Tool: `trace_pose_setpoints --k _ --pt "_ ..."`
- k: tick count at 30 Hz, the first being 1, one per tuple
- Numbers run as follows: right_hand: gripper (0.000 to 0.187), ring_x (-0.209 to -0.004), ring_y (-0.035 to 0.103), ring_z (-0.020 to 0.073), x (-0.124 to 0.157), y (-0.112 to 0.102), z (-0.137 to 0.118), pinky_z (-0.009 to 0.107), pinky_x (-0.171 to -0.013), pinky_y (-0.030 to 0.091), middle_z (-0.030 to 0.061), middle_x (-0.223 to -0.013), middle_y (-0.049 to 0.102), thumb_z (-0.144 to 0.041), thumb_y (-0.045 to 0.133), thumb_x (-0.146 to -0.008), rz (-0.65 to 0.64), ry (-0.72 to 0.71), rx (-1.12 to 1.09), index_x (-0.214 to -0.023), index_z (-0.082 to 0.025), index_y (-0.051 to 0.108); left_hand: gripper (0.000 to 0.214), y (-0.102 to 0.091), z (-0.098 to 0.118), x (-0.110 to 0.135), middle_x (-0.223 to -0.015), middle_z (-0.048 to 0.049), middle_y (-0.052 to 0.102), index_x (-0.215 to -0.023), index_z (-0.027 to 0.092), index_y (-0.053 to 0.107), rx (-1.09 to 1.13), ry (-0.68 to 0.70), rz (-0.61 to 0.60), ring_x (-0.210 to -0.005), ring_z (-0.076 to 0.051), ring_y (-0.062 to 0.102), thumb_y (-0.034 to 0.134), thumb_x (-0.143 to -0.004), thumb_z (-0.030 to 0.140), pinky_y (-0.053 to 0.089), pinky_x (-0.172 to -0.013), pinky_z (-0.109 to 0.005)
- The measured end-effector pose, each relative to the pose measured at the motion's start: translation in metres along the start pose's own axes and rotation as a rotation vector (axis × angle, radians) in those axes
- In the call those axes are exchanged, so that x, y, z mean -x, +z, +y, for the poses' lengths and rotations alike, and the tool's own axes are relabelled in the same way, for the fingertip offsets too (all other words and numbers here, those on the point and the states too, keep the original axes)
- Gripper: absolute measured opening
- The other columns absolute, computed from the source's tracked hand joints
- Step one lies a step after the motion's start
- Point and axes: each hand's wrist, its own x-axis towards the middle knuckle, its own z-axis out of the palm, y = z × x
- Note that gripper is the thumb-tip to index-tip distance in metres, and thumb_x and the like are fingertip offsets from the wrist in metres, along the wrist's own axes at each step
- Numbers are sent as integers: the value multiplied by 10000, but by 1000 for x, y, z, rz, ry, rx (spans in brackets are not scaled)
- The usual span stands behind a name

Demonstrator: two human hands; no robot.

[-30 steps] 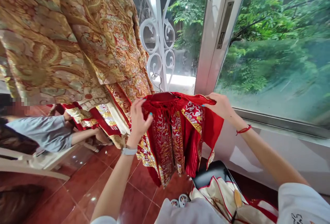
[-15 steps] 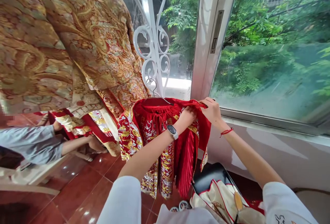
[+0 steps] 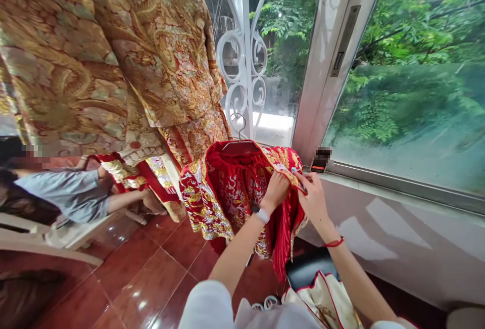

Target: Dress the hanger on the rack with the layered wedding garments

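A red jacket (image 3: 197, 202) with gold and silver embroidery hangs on a wire hanger (image 3: 239, 134) in front of the window. Inside its open front shows a red embroidered skirt (image 3: 246, 182) with a pleated panel. My left hand (image 3: 278, 187), with a watch at the wrist, is closed on the front edge of the jacket. Close beside it, my right hand (image 3: 313, 197), a red string at the wrist, pinches the same side near the shoulder. Its fingertips are partly hidden by the cloth.
Large gold embroidered garments (image 3: 144, 56) hang at the left. A person in grey clothes (image 3: 68, 185) sits low behind them by a pale wooden chair (image 3: 71, 238). Below my arms are a black seat (image 3: 312, 268) and cream cloth with red trim (image 3: 322, 293). A phone (image 3: 317, 165) stands on the windowsill.
The jacket's right side has turned from its plain red lining to its embroidered outside. Both hands have moved slightly down, still on the jacket. The hanger's hook now shows more fully.
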Motion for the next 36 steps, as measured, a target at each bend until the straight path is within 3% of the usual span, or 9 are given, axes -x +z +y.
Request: trace_pose_setpoints --k 2,5,7,11,15,19,24,32,36 --pt "550 -996 554 288 14 12 9 498 -926 514 105 -1006 551 -171 435 -886 -17 40 48 -1402 -288 586 362 3 -5 48 -1280 -220 603 -1256 164 631 7 -219 96 -1240 -328 575 400 -988 242 505 -1039 -507" --pt "572 -985 561 300 32 30 11 514 -905 524 113 -1005 567 -206 419 -906 -44 119 80 -1459 -306 525 472 1 -38 115 -1211 -206 609 -1398 172 489 115 -893 548 -1192 -368 582 439 -962 346 470 -1017 -653" --pt "608 -991 601 297 38 45 7 494 -886 540 123 -1070 611 -212 389 -916 -109 153 39 -1517 -292 438 644 -7 -69 140 -1264 -182 611 -1508 194 336 204 -1020 704 -1198 -353 586 518 -929 409 466 -1031 -636" --pt "696 -829 680 305 32 65 -17 467 -775 555 149 -995 691 -192 312 -912 -303 247 0 -1599 -142 215 626 -35 -98 146 -1388 -151 601 -1550 209 299 378 -884 659 -1288 -309 574 437 -947 307 452 -1107 -501" --pt "697 -674 667 315 27 63 -55 449 -704 546 124 -717 676 -226 299 -927 -356 218 7 -1579 -6 186 601 -46 -54 135 -1449 -93 584 -1549 274 359 354 -763 670 -1338 -297 555 397 -950 240 471 -1113 -487" --pt "712 -720 703 287 41 59 -81 392 -721 559 137 -776 713 -168 350 -906 -504 129 -16 -1581 -16 182 595 -11 -5 134 -1392 -119 632 -1547 247 384 361 -638 625 -1204 -255 657 376 -956 177 559 -986 -405" --pt "688 -729 728 271 47 75 -71 366 -713 559 157 -794 727 -75 339 -915 -720 281 304 -1582 -14 183 543 39 -20 140 -1309 -176 675 -1506 168 446 341 -773 543 -994 -223 726 342 -974 152 570 -802 -312" --pt "630 -880 729 246 79 93 -36 374 -813 571 137 -1054 748 -211 333 -982 -334 161 -24 -1600 -145 235 622 35 -22 146 -1059 -122 741 -1561 143 337 505 -808 504 -719 -167 659 428 -949 205 516 -733 -283" --pt "625 -983 710 244 73 84 -41 372 -860 572 139 -1235 702 -177 342 -954 -354 1 -212 -1578 -187 324 703 7 -18 131 -1004 -99 738 -1599 133 227 629 -778 452 -713 -169 627 440 -935 224 502 -737 -289"
